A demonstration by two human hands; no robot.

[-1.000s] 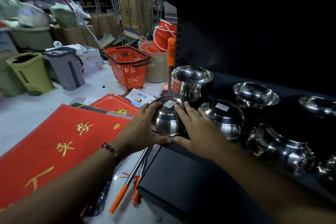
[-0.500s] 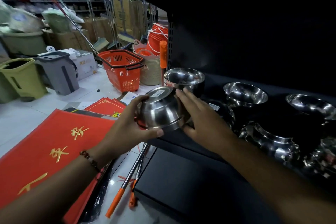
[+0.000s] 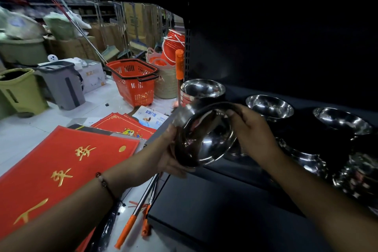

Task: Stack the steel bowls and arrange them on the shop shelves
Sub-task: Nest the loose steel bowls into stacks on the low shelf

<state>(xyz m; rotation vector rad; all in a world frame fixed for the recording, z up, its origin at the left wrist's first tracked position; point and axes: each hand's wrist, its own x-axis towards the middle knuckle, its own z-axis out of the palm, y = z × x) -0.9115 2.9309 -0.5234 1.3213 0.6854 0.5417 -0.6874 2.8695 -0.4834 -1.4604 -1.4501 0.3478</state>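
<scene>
Steel, shiny and round, the held bowl (image 3: 204,137) sits tilted between two hands, its opening turned toward the camera, above the front edge of the dark metal shelf (image 3: 235,172). Left of the grip, the left hand (image 3: 169,155) cups the bowl's outer wall and base, closed on it. Right of the grip, the right hand (image 3: 253,129) pinches the upper rim between thumb and fingers, also clamped on the bowl.

By my reading, the step in hand is turning this bowl upright for nesting. Just beyond the grip stands a short stack of upright steel bowls (image 3: 202,92); the next move likely calls for levelling the rim and lowering the bowl squarely into that stack.

Further right of the grip, more single steel bowls (image 3: 270,106) rest apart on the shelf, with others dim at the far right.

Far left of the grip, the pale tiled floor holds a red mat with gold characters (image 3: 61,168), a red plastic shopping basket (image 3: 133,82) and a grey bin (image 3: 61,84).
</scene>
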